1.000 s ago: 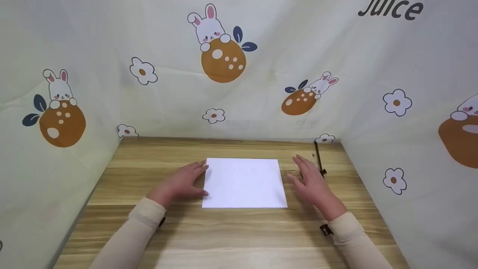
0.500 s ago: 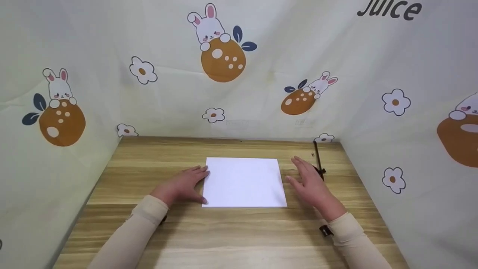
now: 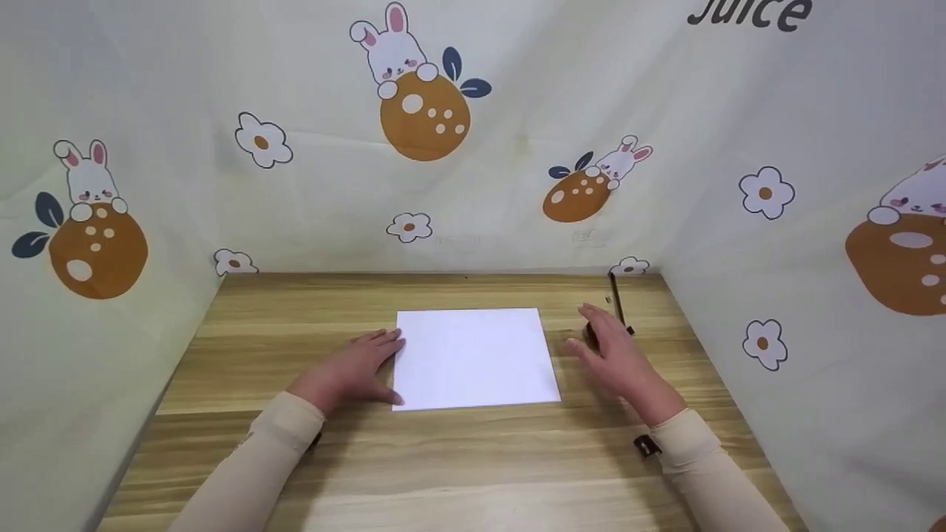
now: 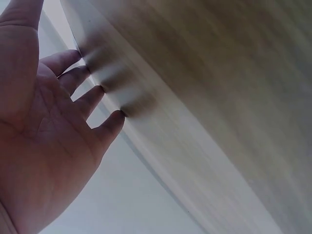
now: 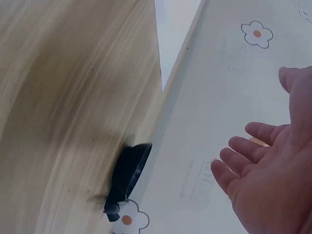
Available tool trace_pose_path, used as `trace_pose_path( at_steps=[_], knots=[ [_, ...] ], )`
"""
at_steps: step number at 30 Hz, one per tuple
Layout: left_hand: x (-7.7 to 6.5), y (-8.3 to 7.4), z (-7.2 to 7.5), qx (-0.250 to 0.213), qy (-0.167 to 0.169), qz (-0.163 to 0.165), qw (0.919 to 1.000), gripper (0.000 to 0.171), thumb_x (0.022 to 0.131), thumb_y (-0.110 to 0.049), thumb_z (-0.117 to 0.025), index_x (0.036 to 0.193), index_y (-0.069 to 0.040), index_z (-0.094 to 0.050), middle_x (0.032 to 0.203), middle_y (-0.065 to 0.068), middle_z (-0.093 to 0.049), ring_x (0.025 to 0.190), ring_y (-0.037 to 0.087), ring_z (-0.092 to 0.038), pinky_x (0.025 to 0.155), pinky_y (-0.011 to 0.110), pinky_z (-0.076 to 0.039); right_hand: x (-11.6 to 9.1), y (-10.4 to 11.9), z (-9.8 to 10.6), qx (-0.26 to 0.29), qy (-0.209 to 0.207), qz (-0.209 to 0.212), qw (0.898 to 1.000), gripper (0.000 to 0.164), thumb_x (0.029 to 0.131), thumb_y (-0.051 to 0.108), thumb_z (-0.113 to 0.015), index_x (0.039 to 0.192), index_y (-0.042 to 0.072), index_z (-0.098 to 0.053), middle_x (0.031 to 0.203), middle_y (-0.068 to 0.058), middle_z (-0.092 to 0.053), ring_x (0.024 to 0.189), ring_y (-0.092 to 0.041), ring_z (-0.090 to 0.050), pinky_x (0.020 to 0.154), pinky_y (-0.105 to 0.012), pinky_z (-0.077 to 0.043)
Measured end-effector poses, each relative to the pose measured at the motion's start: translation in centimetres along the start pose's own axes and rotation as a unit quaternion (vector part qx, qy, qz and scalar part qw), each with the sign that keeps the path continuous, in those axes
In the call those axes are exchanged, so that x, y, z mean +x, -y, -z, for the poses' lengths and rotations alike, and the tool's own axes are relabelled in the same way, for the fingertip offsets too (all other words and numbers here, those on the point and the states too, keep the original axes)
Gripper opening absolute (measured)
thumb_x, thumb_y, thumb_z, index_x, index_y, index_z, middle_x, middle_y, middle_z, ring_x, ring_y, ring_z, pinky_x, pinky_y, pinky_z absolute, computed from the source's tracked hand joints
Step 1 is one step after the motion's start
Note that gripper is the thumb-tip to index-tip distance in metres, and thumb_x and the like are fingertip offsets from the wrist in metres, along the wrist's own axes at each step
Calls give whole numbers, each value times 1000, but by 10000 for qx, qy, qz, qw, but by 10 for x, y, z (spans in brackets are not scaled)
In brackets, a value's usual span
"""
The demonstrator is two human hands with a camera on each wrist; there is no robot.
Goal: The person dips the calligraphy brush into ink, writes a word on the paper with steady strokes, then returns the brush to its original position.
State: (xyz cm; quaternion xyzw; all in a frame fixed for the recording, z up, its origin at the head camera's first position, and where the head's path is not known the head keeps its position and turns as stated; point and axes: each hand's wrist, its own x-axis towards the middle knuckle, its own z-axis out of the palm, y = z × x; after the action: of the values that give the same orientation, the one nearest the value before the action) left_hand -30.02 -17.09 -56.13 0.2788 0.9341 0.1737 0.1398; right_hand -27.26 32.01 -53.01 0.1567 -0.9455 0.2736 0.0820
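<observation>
A blank white sheet of paper (image 3: 473, 358) lies on the wooden table. My left hand (image 3: 353, 377) rests at its left edge, the fingertips near the upper part and the thumb at the lower corner. In the left wrist view the left hand (image 4: 53, 122) has its fingers spread, dark shadows falling just past the tips. My right hand (image 3: 619, 362) is held to the right of the sheet with loose fingers, and the right wrist view shows its palm (image 5: 273, 170) holding nothing. A black object with a wide curved end (image 5: 126, 170) lies near it, mostly hidden behind the hand in the head view.
A thin black rod (image 3: 618, 301) extends toward the back right corner of the table. Pale cloth (image 3: 325, 199) printed with rabbits, oranges and flowers encloses the table at the back and both sides.
My left hand has lowered slightly, its thumb now at the sheet's lower left corner. The right hand stays nearly as it was. The whole head view has shifted and tilted a little.
</observation>
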Motion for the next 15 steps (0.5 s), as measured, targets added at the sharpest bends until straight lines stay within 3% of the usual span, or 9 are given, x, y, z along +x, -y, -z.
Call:
trace_pose_path(
  at_steps=[8, 15],
  knots=[
    [0, 4, -1, 64, -7, -23, 10000, 117, 84, -61, -92, 170, 0, -40, 179, 20, -32, 165, 48, -26, 131, 66, -26, 16, -24, 23, 475, -338, -779, 9953, 52, 111, 21, -68, 150, -11, -54, 151, -35, -56, 144, -52, -51, 122, -66, -40],
    [4, 3, -3, 83, -9, -46, 10000, 115, 85, -59, -92, 170, -1, -40, 179, 20, -31, 164, 48, -26, 129, 70, -26, 30, -55, 42, 490, -320, -1731, 9832, 47, 114, 29, -61, 139, -10, -58, 136, -32, -63, 127, -48, -62, 105, -61, -54]
  ],
)
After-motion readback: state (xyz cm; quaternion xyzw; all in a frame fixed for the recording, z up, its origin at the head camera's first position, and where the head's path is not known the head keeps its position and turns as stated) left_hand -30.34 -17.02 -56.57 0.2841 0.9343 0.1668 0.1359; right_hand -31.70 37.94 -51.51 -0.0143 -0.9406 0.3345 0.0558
